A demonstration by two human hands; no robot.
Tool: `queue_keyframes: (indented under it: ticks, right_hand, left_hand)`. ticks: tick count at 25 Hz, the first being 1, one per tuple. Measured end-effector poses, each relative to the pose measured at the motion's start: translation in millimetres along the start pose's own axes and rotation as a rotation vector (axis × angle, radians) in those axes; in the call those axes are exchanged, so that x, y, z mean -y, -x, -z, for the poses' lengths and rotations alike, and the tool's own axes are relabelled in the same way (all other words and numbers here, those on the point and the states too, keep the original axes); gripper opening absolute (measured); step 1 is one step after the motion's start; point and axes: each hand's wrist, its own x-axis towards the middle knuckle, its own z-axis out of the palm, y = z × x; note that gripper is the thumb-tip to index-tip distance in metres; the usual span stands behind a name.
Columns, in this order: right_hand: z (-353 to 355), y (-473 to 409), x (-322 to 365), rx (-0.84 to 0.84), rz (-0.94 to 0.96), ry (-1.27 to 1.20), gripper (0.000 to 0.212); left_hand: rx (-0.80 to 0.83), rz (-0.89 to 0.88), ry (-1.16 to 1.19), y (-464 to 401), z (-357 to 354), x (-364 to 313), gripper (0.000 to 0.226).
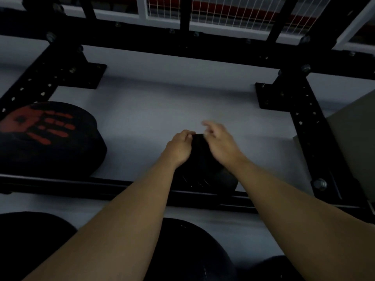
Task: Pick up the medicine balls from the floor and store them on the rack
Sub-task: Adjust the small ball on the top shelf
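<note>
While the left hand (179, 148) curls onto a small black rubber medicine ball (199, 165) over the black steel rack's near rail (81, 186) and the blurred right hand (220, 141) hovers open, three dark balls wait nearest.

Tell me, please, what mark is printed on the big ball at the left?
A red handprint on the black ball, clearest in the head view.

Both bare forearms stretch forward, converging. Left hand (179, 148) is curled tight, knuckles up. Right hand (220, 141) looks blurry, fingers loosely spread.
</note>
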Motion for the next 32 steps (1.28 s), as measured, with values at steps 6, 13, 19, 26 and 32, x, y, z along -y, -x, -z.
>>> queue_keyframes:
  ticks: [6,13,19,26,32]
  right_hand:
    - [2.9,14.5,-38.7,0.130,-0.702,-0.413,0.115]
    - [-21.9,-1.4,-5.2,0.091,-0.462,-0.233,0.111]
    - [-63.2,-35.1,41.7,0.151,-0.187,0.073,0.072]
    - [-102.3,-53.9,82.7,-0.002,-0.105,-0.008,0.045]
    - [-104.7,-23.7,44.5,-0.010,-0.673,-0.565,0.074]
  left_hand:
    - [0.030,0.085,-0.002,18.1,0.9,-3.7,0.070]
    - [-0.082,0.090,0.006,35.5,40.8,30.8,0.044]
    - [0.013,-0.036,-0.145,21.1,98.0,47.8,0.053]
    - [0.001,-0.083,-0.110,3.7,111.2,74.4,0.047]
    - [-0.029,-0.082,-0.132,15.7,109.3,74.5,0.042]
